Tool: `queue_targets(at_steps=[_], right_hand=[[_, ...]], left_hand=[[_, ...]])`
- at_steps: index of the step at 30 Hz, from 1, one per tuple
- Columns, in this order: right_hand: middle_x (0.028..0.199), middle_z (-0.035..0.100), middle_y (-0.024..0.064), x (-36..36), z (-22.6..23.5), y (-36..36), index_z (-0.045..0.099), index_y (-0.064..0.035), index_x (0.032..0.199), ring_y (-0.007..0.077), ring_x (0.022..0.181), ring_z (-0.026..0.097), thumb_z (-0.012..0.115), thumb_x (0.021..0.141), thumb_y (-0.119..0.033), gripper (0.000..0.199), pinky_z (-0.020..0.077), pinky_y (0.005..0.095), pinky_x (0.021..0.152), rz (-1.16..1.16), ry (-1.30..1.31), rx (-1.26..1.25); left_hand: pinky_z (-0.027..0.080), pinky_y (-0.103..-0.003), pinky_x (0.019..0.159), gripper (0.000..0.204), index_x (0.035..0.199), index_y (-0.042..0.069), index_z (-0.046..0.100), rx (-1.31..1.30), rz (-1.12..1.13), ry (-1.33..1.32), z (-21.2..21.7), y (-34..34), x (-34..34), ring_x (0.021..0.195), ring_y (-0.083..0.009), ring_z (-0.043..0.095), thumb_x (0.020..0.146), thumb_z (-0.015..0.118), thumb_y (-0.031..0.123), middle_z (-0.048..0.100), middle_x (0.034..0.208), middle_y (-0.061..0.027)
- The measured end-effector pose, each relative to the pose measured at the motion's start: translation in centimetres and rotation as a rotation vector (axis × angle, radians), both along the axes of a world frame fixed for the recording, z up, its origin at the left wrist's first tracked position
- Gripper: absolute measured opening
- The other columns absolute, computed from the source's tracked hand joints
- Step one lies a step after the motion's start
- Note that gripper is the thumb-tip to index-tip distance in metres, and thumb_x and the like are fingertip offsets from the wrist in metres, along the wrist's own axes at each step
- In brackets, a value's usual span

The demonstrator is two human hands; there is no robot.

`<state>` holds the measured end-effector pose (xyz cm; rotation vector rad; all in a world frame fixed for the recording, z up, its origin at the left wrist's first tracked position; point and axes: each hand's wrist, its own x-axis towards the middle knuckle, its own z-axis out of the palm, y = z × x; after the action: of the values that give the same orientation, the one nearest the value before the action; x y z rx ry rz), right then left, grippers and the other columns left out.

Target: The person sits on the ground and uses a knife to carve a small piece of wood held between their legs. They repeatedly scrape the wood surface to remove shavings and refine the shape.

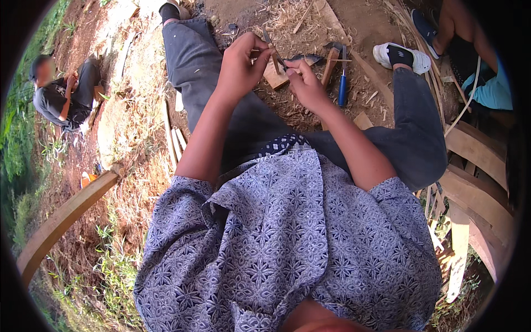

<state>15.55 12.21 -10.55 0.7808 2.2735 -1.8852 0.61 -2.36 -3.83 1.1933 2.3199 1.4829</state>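
Observation:
Between my raised knees, my two hands meet over a slim, dark, knife-like blade (267,36) that slants down from upper left to lower right. My left hand (241,66) is closed, thumb and fingers pinched about its middle. The fingers of my right hand (306,87) close around its lower end, hiding that part. Beneath them a small wooden block (276,81) lies on the ground. Just right of it rest a wooden-handled tool (330,67) with a dark metal head and a blue-handled tool (343,91) with a thin shaft.
Wood shavings (285,22) cover the dirt ahead. Long curved planks (478,146) are stacked at my right, where another person's leg and teal cloth (495,88) show. At left, a curved beam (66,218) rises near grass, and a person (61,94) sits farther off.

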Motion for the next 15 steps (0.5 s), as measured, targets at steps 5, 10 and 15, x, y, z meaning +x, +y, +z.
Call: queue_targets(at_steps=[5, 10, 15], right_hand=[[0.112, 0.072, 0.0205, 3.1, -4.9, -0.8, 0.058, -0.0089, 0.128, 0.0365, 0.105, 0.071, 0.054, 0.106, -0.035, 0.035, 0.0522, 0.0440, 0.091, -0.024, -0.067, 0.187], [0.105, 0.072, 0.0192, 0.3, 0.3, -0.5, 0.060, -0.0107, 0.127, 0.0323, 0.098, 0.072, 0.054, 0.106, -0.028, 0.028, 0.0530, 0.0391, 0.085, 0.026, 0.077, 0.028], [0.109, 0.072, 0.0171, 0.9, 0.4, -1.5, 0.060, -0.0120, 0.130, 0.0304, 0.096, 0.072, 0.055, 0.106, -0.025, 0.028, 0.0526, 0.0373, 0.084, 0.026, -0.041, 0.155]], left_hand=[[0.058, -0.033, 0.068, 0.017, 0.091, -0.002, 0.060, 0.092, 0.013, -0.043, -0.5, 0.2, 0.0, 0.074, -0.0227, 0.069, 0.088, 0.077, 0.001, 0.065, 0.085, -0.0136], [0.055, -0.027, 0.069, 0.017, 0.093, -0.001, 0.060, 0.005, 0.067, -0.080, -1.1, -2.0, -1.0, 0.079, -0.0128, 0.068, 0.091, 0.077, 0.002, 0.066, 0.085, -0.0091], [0.054, -0.024, 0.072, 0.017, 0.094, -0.002, 0.059, -0.002, 0.025, -0.046, 0.1, -1.8, 0.0, 0.079, -0.0091, 0.065, 0.094, 0.075, 0.002, 0.065, 0.084, -0.0054]])
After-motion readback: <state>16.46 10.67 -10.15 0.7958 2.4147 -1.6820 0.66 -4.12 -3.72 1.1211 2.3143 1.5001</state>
